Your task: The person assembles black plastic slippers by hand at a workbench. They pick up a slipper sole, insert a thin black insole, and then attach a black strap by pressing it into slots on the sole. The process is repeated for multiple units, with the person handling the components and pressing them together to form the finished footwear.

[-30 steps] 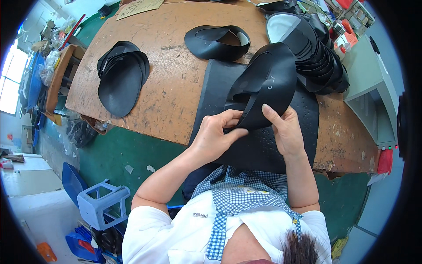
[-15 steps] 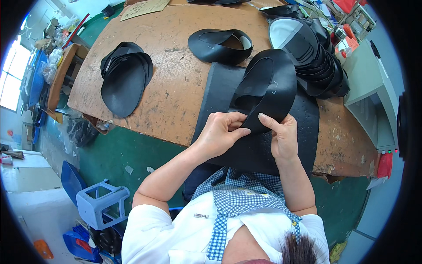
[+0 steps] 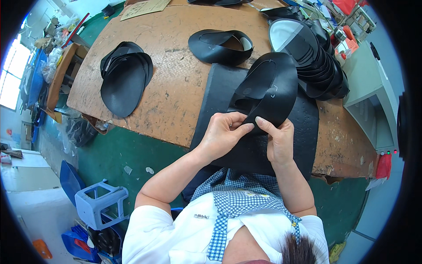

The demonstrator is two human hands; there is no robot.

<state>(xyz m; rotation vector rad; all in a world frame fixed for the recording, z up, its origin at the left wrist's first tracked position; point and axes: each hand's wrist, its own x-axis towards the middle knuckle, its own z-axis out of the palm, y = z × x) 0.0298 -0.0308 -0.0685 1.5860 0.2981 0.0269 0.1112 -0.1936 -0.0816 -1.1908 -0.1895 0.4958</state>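
A black shoe upper (image 3: pixel 285 88), smooth and curved with small pale marks on its side, is held up over a black mat (image 3: pixel 301 138). My left hand (image 3: pixel 225 134) pinches its lower end between thumb and fingers. Close beside it, my right hand (image 3: pixel 280 140) grips the same end, thumb on the near face and fingers partly hidden behind. Another black shoe upper (image 3: pixel 220 52) rests on the wooden table (image 3: pixel 169 88) beyond the mat.
At the left lies a stack of black oval pieces (image 3: pixel 125 83). On the right leans a pile of black uppers (image 3: pixel 318 64), one with a white lining, beside a pale green open-fronted cabinet (image 3: pixel 373 101). A blue plastic stool (image 3: pixel 103 200) stands on the green floor.
Both thumbs have come closer together on the upper's end. The upper has dipped slightly towards me, and my right hand has shifted a little left.
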